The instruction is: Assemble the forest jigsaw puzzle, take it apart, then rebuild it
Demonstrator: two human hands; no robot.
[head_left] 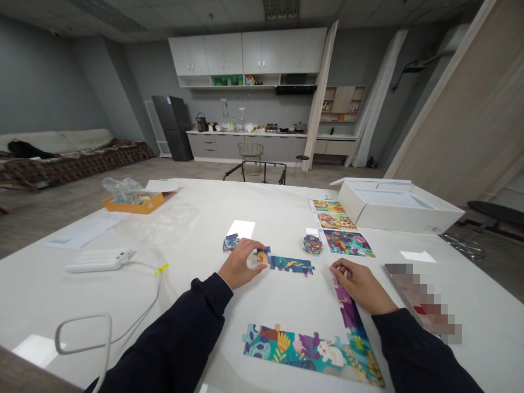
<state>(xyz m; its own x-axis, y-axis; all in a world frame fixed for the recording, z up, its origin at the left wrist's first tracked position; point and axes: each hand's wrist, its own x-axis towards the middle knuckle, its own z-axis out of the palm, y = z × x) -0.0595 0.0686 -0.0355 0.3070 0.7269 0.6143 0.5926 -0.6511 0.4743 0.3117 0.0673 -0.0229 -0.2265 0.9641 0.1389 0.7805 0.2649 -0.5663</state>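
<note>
My left hand (241, 265) pinches a blue jigsaw puzzle piece (263, 255) with an orange patch between thumb and fingers. The piece is at the left end of a short joined strip of puzzle pieces (291, 265); whether they interlock I cannot tell. My right hand (360, 284) is beside the upper end of the right-hand column of joined puzzle pieces (347, 308), partly covering it. Its fingers are curled together, with nothing visible in them. That column meets a bottom row of joined pieces (295, 349) showing a white rabbit.
Loose puzzle piles, one left (231, 242) and one right (313, 244), lie beyond my hands. Picture sheets (347, 243) lie before a white box (409, 210). Left are an orange box (135, 204), plastic wrap (167, 224) and a white power bank (98, 261) with cable.
</note>
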